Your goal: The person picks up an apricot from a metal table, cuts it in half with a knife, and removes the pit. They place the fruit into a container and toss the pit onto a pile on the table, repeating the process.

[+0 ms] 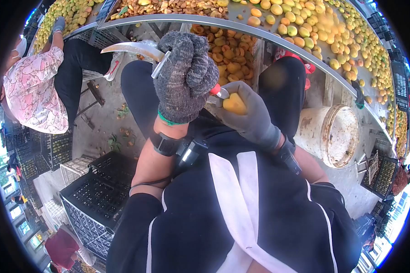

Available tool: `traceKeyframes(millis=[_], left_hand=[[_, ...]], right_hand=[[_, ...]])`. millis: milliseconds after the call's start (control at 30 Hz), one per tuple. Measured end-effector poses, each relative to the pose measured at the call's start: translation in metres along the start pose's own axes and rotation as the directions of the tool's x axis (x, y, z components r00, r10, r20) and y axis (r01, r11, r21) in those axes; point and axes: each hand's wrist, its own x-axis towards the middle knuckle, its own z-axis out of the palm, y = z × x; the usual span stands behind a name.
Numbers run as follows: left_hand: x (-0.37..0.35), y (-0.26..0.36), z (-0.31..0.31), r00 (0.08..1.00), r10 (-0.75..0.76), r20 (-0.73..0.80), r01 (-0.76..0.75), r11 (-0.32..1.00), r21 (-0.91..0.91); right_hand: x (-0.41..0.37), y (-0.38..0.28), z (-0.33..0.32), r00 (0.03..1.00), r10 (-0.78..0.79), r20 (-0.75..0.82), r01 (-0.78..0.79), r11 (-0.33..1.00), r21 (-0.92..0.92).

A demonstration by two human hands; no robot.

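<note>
**Apricot (234,105) in one hand, tools in the other**

The left hand's (185,77) fingers curl tight round a curved blade (131,48) and a red tool (215,90), its metal tip near the apricot. The right hand's (253,118) fingers are clamped on that fruit. Beyond, cut halves (232,54) lie between the knees; whole fruit (300,20) covers the surface (177,17). Right, a bucket (312,132) is tipped over.

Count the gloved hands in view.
3: the camera wearer's left hand in dark knit, their right hand in grey, and a co-worker's hand at upper left over the fruit. Others may be hidden.
</note>
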Motion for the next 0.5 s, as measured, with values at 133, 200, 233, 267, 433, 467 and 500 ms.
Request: traceKeyframes(millis=[133,200,233,267,433,467,500], left_hand=[[-0.004,-0.003,-0.002,0.998,-0.056,-0.036,0.056,0.998,0.005],[-0.006,-0.007,-0.006,0.985,-0.162,-0.065,0.157,0.985,-0.070],[-0.007,-0.007,-0.006,0.984,-0.164,-0.067,0.159,0.985,-0.070],[-0.008,-0.007,-0.007,0.980,-0.176,-0.093,0.168,0.982,-0.087],[-0.006,-0.008,-0.009,0.968,-0.208,-0.140,0.178,0.963,-0.200],[-0.006,-0.009,-0.009,0.963,-0.211,-0.169,0.175,0.963,-0.205],[-0.006,-0.009,-0.010,0.957,-0.214,-0.198,0.172,0.963,-0.210]], right_hand=[[-0.002,-0.003,0.000,0.999,0.043,0.011,-0.044,0.997,0.061],[-0.002,-0.004,-0.003,0.995,0.087,0.043,-0.090,0.993,0.076],[-0.002,-0.004,-0.004,0.989,0.130,0.074,-0.136,0.987,0.088],[-0.003,-0.002,-0.003,0.989,0.131,0.075,-0.138,0.986,0.089],[-0.003,0.007,0.004,0.993,-0.114,-0.032,0.109,0.985,-0.134],[-0.003,0.008,0.005,0.993,-0.114,-0.034,0.109,0.985,-0.135],[-0.003,0.008,0.006,0.991,-0.131,-0.040,0.124,0.982,-0.144]])
